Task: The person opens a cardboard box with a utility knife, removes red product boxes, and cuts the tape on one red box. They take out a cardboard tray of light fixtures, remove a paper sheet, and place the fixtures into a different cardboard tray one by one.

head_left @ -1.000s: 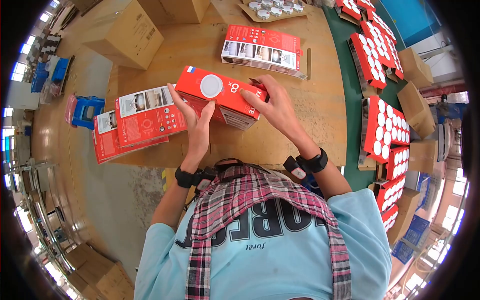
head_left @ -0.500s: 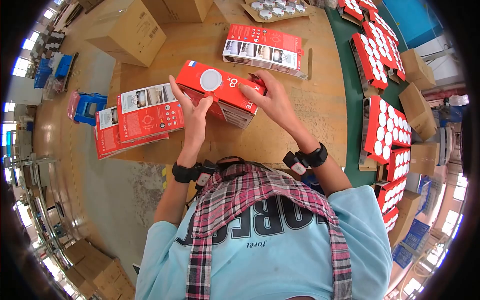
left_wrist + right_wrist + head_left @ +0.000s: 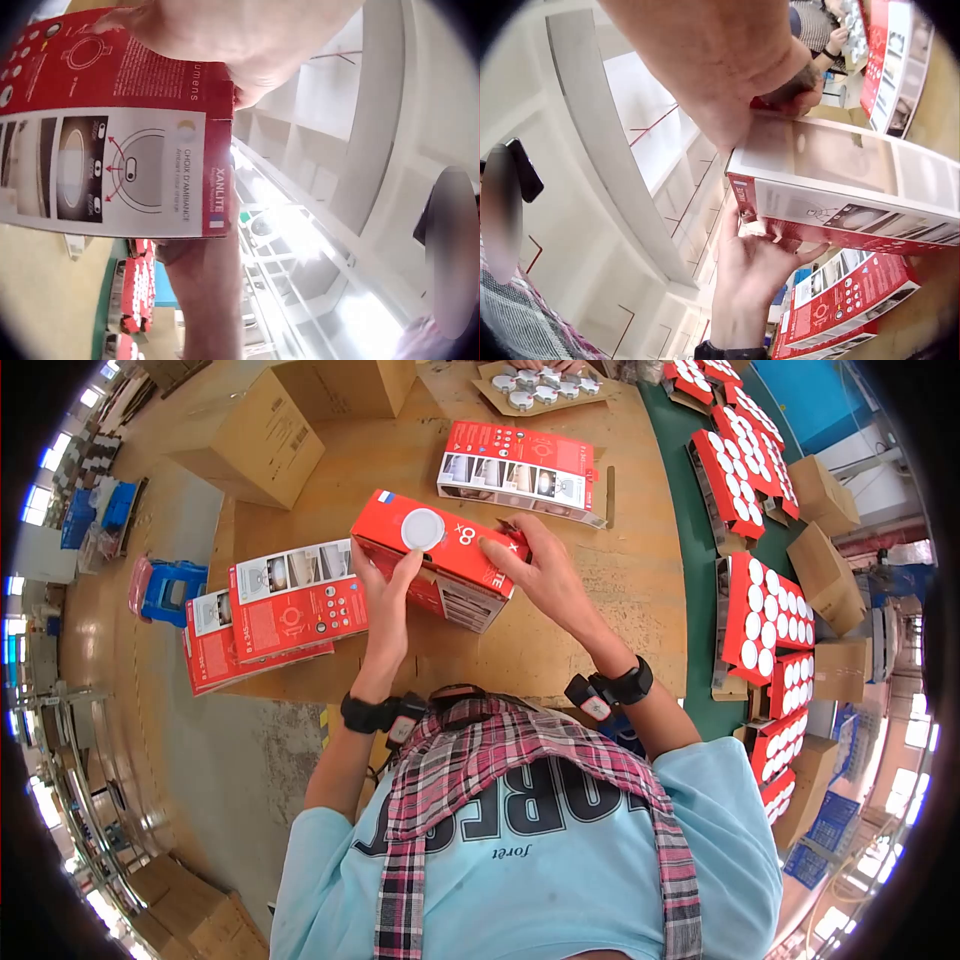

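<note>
Red card with white printed panels makes up the box (image 3: 445,555) held between both hands, askew, over the wooden bench (image 3: 600,640); its upper face shows a printed white disc (image 3: 423,530) and a figure 8 (image 3: 465,537); whether its underside touches the bench, I cannot tell. Left hand (image 3: 388,605) grips the left end, thumb laid against the near upper edge, the other fingers round that end; right hand (image 3: 545,575) grips the right end, thumb pressed on the upper face just beside the figure 8, the other fingers over the far side and mostly hidden. Dark bands (image 3: 370,714) circle both wrists; a plaid apron (image 3: 540,730) covers part of the pale blue shirt (image 3: 560,885).

Left of the box, an upper package (image 3: 300,610) lies partly across a lower package (image 3: 212,655), both red and white, the lower one jutting past the bench edge; a farther package (image 3: 520,468) lies just beyond the held box; a brown carton (image 3: 245,445) stands at the far left; at the far side sits a cardboard tray (image 3: 573,404) of round lamps (image 3: 520,400); along the right runs a green surface (image 3: 700,620) bearing red trays (image 3: 737,620) filled with white discs (image 3: 765,605).
</note>
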### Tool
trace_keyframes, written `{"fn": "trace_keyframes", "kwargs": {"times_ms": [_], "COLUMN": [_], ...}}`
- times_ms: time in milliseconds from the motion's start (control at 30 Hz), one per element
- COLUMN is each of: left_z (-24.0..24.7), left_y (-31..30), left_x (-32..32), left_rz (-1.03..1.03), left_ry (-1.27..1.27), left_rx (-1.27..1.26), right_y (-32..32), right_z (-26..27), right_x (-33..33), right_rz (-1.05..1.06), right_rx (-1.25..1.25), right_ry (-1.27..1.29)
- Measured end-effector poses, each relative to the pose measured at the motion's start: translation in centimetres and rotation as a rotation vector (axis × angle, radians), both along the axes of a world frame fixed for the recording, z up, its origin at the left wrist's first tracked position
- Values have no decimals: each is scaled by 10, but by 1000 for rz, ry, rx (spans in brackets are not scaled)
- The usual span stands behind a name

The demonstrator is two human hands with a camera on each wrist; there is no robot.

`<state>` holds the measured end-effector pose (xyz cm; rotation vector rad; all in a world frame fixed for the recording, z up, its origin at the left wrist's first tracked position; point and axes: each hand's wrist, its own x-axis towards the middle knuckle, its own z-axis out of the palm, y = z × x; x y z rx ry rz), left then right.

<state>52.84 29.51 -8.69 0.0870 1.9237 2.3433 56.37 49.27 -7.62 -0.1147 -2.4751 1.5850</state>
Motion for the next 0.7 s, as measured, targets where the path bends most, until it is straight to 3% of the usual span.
{"fn": "trace_keyframes", "kwargs": {"times_ms": [133, 233, 267, 367, 400, 533, 700], "left_z": [-11, -16, -20, -27, -28, -30, -51], "left_y": [-5, 3, 6, 18, 25, 55, 91], "left_x": [0, -26, -35, -51, -53, -47, -37], "left_rz": [-56, -146, -186, -273, -300, -447, -590], "left_ry": [180, 229, 239, 286, 316, 377, 546], "left_rx": [-206, -193, -194, -264, -275, -297, -401], "right_y": [10, 13, 19, 28, 31, 42, 75], "right_z": [4, 27, 30, 38, 46, 38, 5], "right_x": [-10, -11, -16, -14, -13, -2, 29], "right_rz": [-40, -102, -78, 4, 36, -39, -100], "right_rx": [-98, 337, 346, 622, 697, 706, 415], "right_ry": [-28, 146, 171, 121, -31, -258, -333]}}
